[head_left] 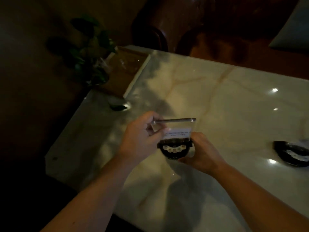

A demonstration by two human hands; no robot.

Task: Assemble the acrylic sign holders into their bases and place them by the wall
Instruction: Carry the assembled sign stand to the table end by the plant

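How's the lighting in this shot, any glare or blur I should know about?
Head view: dim overall, with the left side almost black. Small bright glare spots dot the glossy marble table. The hands cast soft shadows on it. The card text in the acrylic sign holder is too blurred to read, and the plant is murky.

A single wide-angle view looks from the person's head, forward and steeply down onto a pale marble table point(217, 106). It sits close: both forearms enter from the bottom edge, and the left hand point(142, 136) and right hand point(202, 153) meet near the middle of the frame. The table runs off right, dark chairs point(184, 22) fill the top, and a plant point(90, 52) stands upper left.
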